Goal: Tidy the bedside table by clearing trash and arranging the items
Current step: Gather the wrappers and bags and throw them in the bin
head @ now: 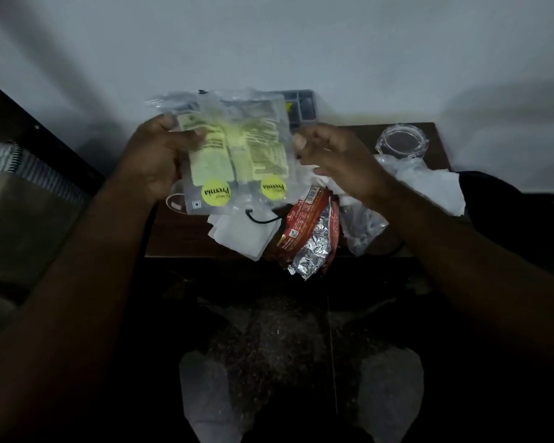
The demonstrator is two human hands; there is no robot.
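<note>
While the left hand point(154, 161) holds the clear packet point(237, 148) up above the counter point(179, 235), its fingers and thumb are clamped on the packet's left side. The right hand point(336, 161) is just beside the packet's right edge with its fingers curled, but I cannot tell if they pinch the packet or something else. The packet looks thin and slippery, so it might slide out of a one-hand hold. The red wrapper point(311, 231) hangs over the near edge of the counter, and a bump from an arm might push it onto the floor. The glass jar point(402, 143) stands at the far right, near the right arm, and a quick reach might knock it over. The white paper point(240, 238) and the clear plastic point(362, 225) are light and might blow or slip off too. The room is dim. The packet hides part of the dark tray point(303, 107) by the wall. Both ends of the black cord point(263, 219) are hidden. The floor is too dark to make out.
</note>
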